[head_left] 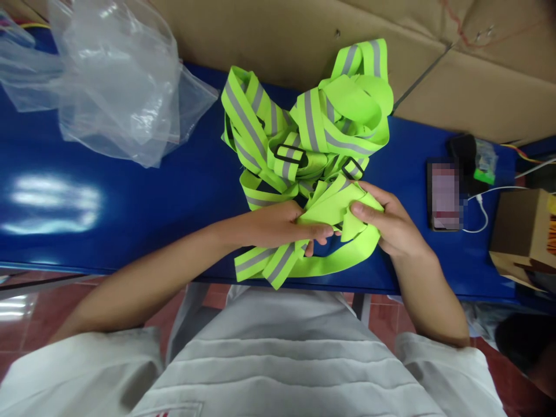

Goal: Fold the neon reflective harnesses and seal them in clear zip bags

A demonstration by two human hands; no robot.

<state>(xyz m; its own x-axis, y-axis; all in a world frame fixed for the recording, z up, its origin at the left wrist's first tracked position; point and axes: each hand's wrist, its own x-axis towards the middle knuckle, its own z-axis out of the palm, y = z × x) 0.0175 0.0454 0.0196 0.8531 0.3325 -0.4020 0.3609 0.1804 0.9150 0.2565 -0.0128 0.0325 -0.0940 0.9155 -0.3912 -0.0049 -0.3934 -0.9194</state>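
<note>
A heap of neon yellow-green reflective straps (243, 116) with grey stripes and black buckles lies on the blue table. At its near side, my right hand (386, 217) grips a folded bunch of strap, thumb on top. My left hand (291, 226) reaches in from the left, closed on the same folded strap (330, 208) with its thumb pointing right. Some fingers of both hands are hidden by the strap. One striped end (264, 263) hangs at the table's front edge, and a plain loop of strap curves below my right hand.
Clear plastic bags (121, 87) are piled at the back left of the blue table (165, 202). Brown cardboard (269, 40) stands along the back. To the right are a phone (443, 194), a white cable (484, 211) and an open cardboard box (516, 226).
</note>
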